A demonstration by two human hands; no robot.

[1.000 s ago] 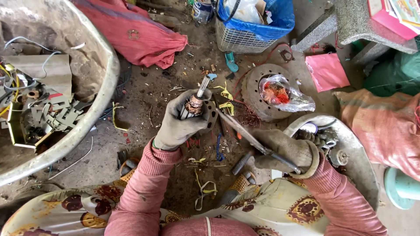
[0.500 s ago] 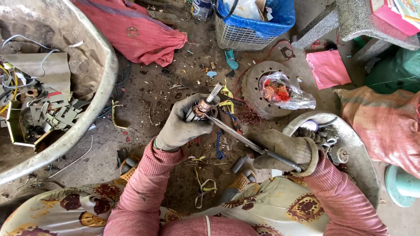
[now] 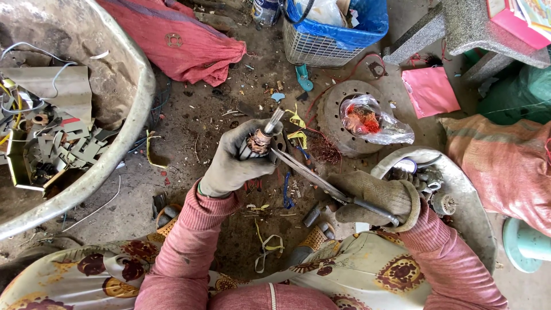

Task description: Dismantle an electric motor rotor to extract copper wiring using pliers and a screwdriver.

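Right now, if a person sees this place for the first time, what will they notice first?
In the centre, the gloved left hand grips a small motor core with a metal shaft, and the gloved right hand holds long shears against it. At the left sits a big metal basin of scrap metal and wires. Behind the hands, a clear bag of copper wire rests on a round metal disc.

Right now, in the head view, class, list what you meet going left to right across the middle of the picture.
Scrap basin → left hand holding a motor rotor → bag of copper wire → pink cloth → sack.
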